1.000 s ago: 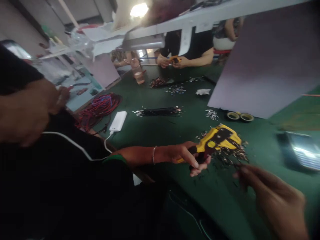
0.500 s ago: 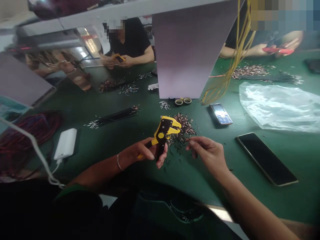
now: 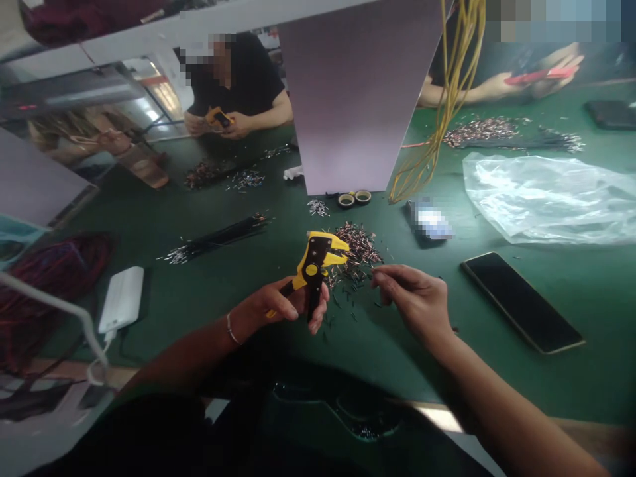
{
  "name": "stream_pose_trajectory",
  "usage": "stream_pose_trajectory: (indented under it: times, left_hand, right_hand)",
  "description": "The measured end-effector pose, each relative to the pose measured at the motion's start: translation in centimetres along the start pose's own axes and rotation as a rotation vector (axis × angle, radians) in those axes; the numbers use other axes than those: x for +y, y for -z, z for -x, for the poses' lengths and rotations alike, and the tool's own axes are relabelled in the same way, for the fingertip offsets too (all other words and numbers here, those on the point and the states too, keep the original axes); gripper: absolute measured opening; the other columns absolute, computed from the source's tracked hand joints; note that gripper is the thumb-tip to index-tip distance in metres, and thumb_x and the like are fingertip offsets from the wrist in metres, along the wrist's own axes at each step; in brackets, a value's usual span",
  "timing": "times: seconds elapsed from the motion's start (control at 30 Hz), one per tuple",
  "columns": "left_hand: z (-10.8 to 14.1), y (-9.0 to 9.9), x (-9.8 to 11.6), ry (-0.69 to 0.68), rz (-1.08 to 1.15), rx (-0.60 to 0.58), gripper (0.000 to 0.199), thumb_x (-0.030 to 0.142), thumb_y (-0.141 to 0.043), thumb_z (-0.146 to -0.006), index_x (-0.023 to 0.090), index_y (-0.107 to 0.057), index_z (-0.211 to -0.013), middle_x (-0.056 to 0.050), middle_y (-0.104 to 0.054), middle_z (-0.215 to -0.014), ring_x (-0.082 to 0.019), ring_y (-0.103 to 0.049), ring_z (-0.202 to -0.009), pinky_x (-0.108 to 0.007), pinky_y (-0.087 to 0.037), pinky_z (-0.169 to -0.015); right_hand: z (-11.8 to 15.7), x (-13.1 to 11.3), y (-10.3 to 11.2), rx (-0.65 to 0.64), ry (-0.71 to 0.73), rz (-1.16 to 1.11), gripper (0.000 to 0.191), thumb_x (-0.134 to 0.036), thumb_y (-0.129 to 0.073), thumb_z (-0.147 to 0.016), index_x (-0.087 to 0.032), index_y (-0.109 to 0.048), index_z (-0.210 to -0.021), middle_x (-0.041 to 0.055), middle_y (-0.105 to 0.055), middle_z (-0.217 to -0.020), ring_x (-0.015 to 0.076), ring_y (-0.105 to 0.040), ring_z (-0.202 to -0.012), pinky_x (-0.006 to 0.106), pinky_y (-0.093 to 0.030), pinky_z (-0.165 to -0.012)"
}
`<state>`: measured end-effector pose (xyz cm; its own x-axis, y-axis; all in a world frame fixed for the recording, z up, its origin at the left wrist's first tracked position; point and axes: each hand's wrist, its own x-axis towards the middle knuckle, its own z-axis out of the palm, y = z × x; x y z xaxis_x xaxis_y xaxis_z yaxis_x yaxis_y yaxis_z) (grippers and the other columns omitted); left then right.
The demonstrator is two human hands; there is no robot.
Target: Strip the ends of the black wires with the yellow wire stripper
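Note:
My left hand (image 3: 285, 301) is wrapped round the handles of a yellow and black wire stripper (image 3: 313, 268), its jaws pointing up and to the right. Beyond the jaws lies a pile of short copper-tipped wire pieces (image 3: 358, 244), with dark scraps scattered nearer me. To the right of the tool, my right hand (image 3: 415, 291) is pinched, thumb against fingertips; whatever is between them is too small to make out. A bundle of black wires (image 3: 218, 238) lies on the green table further left.
On the table (image 3: 497, 384) lie a black smartphone (image 3: 524, 301), a keypad phone (image 3: 430, 220), a clear plastic bag (image 3: 546, 195), tape rolls (image 3: 346, 200) and a white power bank (image 3: 122, 299). Yellow wires (image 3: 447, 99) hang beside a pale partition (image 3: 348, 106). Co-workers sit opposite.
The view has shifted slightly, moving most things left in the picture. My left hand keeps its grip on the wire stripper; my right hand stays pinched, now a little further from the tool.

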<state>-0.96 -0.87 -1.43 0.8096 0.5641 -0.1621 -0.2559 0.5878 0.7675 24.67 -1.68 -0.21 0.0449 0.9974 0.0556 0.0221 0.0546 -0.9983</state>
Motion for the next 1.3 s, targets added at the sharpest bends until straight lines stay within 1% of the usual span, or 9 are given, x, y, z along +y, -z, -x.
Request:
stream_pose_trajectory:
  times: [0.2, 0.3, 0.5, 0.6, 0.73, 0.83, 0.9, 1.13, 1.3]
  left_hand:
    - [-0.1, -0.3, -0.2, -0.027, -0.013, 0.022, 0.054, 0.016, -0.069, -0.052, 0.013, -0.062, -0.106, -0.008, -0.066, -0.083, -0.023, -0.062, -0.071, -0.039, -0.051, -0.070]
    - [-0.2, -0.5, -0.2, -0.073, -0.046, 0.068, 0.053, 0.018, -0.070, -0.057, 0.012, -0.061, -0.108, -0.010, -0.066, -0.087, -0.024, -0.063, -0.075, -0.040, -0.051, -0.073]
    - [-0.7, -1.1, 0.3, -0.270, -0.238, 0.397, 0.043, 0.016, -0.077, -0.065, 0.014, -0.061, -0.105, -0.006, -0.066, -0.091, -0.019, -0.065, -0.077, -0.037, -0.053, -0.078]
    - [-0.9, -1.4, 0.5, -0.299, -0.275, 0.461, 0.041, 0.016, -0.079, -0.067, 0.015, -0.060, -0.103, -0.004, -0.066, -0.090, -0.018, -0.066, -0.077, -0.035, -0.054, -0.078]
    - [-1.1, -2.0, 1.4, -0.285, -0.258, 0.397, 0.038, 0.014, -0.076, -0.068, 0.015, -0.062, -0.104, -0.006, -0.069, -0.092, -0.019, -0.067, -0.078, -0.038, -0.055, -0.081]
    - [-1.5, -2.6, 2.4, -0.270, -0.201, 0.297, 0.035, 0.012, -0.070, -0.066, 0.013, -0.064, -0.101, -0.008, -0.070, -0.092, -0.021, -0.067, -0.077, -0.041, -0.055, -0.081]
    - [-1.7, -2.9, 2.7, -0.265, -0.180, 0.272, 0.034, 0.011, -0.066, -0.066, 0.012, -0.065, -0.100, -0.010, -0.071, -0.093, -0.022, -0.067, -0.077, -0.042, -0.054, -0.081]
    - [-1.8, -1.9, 1.4, -0.231, -0.093, 0.239, 0.044, 0.010, -0.063, -0.062, 0.011, -0.064, -0.107, -0.013, -0.071, -0.098, -0.029, -0.069, -0.086, -0.050, -0.052, -0.086]
    - [-1.8, -1.4, 1.3, -0.234, -0.074, 0.224, 0.044, 0.011, -0.061, -0.061, 0.012, -0.064, -0.106, -0.013, -0.069, -0.098, -0.028, -0.069, -0.087, -0.046, -0.052, -0.083]
  right_hand:
    - [0.1, -0.4, -0.1, 0.013, 0.042, 0.015, 0.014, -0.031, -0.075, -0.073, -0.020, -0.080, -0.079, 0.0025, -0.071, -0.061, 0.0117, -0.055, -0.044, 0.026, -0.048, -0.042]
    - [0.2, -0.2, -0.3, 0.004, 0.039, 0.024, 0.014, -0.031, -0.073, -0.074, -0.020, -0.080, -0.079, 0.0030, -0.071, -0.062, 0.0118, -0.056, -0.044, 0.027, -0.049, -0.042]
    - [0.5, 1.0, -0.8, -0.109, 0.112, 0.173, 0.016, -0.031, -0.069, -0.077, -0.020, -0.080, -0.078, 0.0043, -0.073, -0.067, 0.0137, -0.060, -0.049, 0.028, -0.049, -0.047]
    - [0.8, 1.4, -1.2, -0.179, 0.199, 0.273, 0.017, -0.028, -0.065, -0.081, -0.021, -0.080, -0.078, 0.0044, -0.074, -0.068, 0.0163, -0.065, -0.058, 0.030, -0.052, -0.056]
    - [1.0, 1.6, -1.5, -0.228, 0.289, 0.316, 0.019, -0.023, -0.062, -0.084, -0.020, -0.080, -0.081, 0.0056, -0.075, -0.071, 0.0185, -0.069, -0.065, 0.032, -0.053, -0.063]
    - [0.9, 1.7, -1.4, -0.233, 0.318, 0.327, 0.020, -0.022, -0.060, -0.085, -0.019, -0.080, -0.082, 0.0059, -0.076, -0.071, 0.0186, -0.069, -0.065, 0.032, -0.053, -0.063]
    - [0.9, 1.9, -1.4, -0.217, 0.322, 0.325, 0.020, -0.024, -0.061, -0.085, -0.019, -0.079, -0.081, 0.0055, -0.075, -0.071, 0.0185, -0.069, -0.064, 0.031, -0.052, -0.061]
    - [0.6, 2.5, -1.4, -0.218, 0.321, 0.322, 0.019, -0.024, -0.062, -0.084, -0.018, -0.079, -0.080, 0.0052, -0.075, -0.070, 0.0171, -0.067, -0.060, 0.028, -0.050, -0.055]
    - [0.5, 2.3, -1.2, -0.276, 0.341, 0.323, 0.021, -0.023, -0.060, -0.084, -0.020, -0.079, -0.077, 0.0061, -0.075, -0.071, 0.0184, -0.069, -0.062, 0.030, -0.052, -0.059]
